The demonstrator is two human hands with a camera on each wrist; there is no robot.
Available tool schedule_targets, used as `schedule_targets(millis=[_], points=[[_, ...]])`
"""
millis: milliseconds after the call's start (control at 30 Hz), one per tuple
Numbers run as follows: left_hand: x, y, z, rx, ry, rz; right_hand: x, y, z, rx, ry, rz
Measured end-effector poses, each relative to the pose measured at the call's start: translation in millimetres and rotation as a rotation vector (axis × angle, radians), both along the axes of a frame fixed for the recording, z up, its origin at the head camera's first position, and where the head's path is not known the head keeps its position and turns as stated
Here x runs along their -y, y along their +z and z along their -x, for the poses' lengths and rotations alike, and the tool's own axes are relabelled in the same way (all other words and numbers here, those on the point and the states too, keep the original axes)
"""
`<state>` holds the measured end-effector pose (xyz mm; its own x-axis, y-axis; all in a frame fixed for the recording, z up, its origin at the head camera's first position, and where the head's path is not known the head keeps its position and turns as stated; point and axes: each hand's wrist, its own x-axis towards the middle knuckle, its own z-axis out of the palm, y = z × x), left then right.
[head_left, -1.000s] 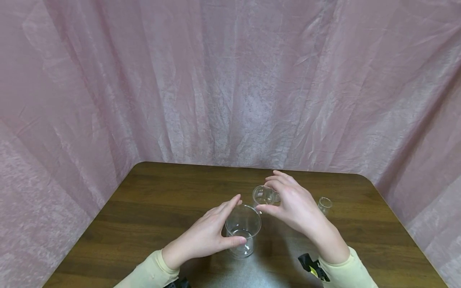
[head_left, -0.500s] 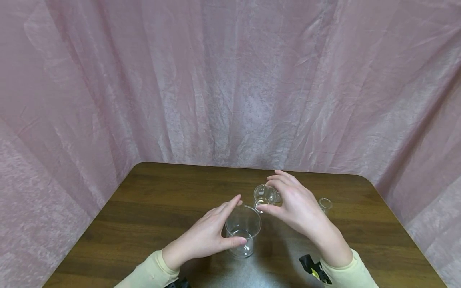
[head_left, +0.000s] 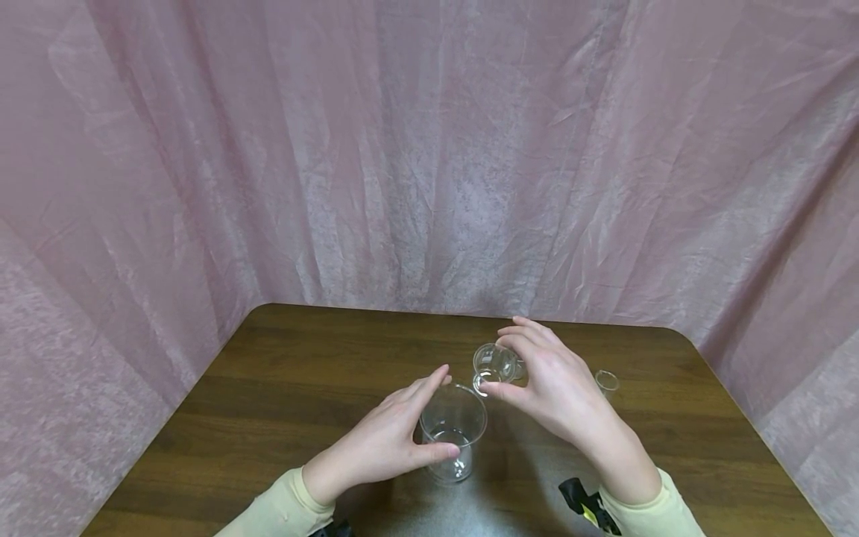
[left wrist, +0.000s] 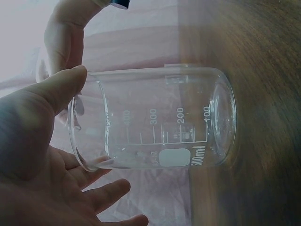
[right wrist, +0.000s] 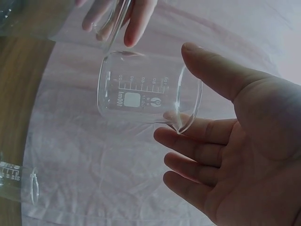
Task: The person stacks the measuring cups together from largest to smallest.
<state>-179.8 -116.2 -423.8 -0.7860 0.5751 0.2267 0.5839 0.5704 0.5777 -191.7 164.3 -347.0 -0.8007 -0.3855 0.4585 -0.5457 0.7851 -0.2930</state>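
Note:
My left hand (head_left: 376, 440) holds a large clear glass beaker (left wrist: 155, 117), marked 500ml, near its rim, thumb on one side and fingers on the other. This beaker stands upright on the table. My right hand (head_left: 546, 377) grips a smaller glass beaker (right wrist: 136, 89), marked 100ml, by its upper wall between thumb and fingers. It is raised off the table, close beside the large beaker's rim, its spout toward my fingers. Both beakers look see-through with no visible contents. Part of the small beaker is hidden behind my right thumb in the head view.
A still smaller beaker (head_left: 606, 382) stands on the table right of my right hand, partly hidden by the wrist. Another clear glass piece (head_left: 520, 368) shows just behind the held small beaker. The brown wooden table (head_left: 302, 358) ends at a pink curtain (head_left: 429, 149).
My right hand with the 100ml beaker has shifted very slightly to the right, and the beaker's tilt has changed a little. My left hand and the large beaker stay in place.

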Motion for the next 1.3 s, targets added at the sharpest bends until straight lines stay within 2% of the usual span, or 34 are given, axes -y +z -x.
schedule_targets(millis=[333, 800, 1100, 1300], points=[[0.1, -0.1, -0.8, 0.019, 0.008, -0.003, 0.9, 2.4, -4.9, 0.006, 0.013, 0.003], [0.7, -0.9, -0.1, 0.026, 0.010, -0.008, 4.8, 3.7, -10.6, -0.008, 0.075, 0.007], [0.7, -1.3, 0.1, 0.012, 0.004, -0.006, 7.1, 3.7, -13.4, 0.065, 0.109, 0.017], [1.0, -2.0, 0.4, 0.011, 0.005, -0.004, 8.8, 2.2, -14.4, 0.054, 0.142, 0.029]])
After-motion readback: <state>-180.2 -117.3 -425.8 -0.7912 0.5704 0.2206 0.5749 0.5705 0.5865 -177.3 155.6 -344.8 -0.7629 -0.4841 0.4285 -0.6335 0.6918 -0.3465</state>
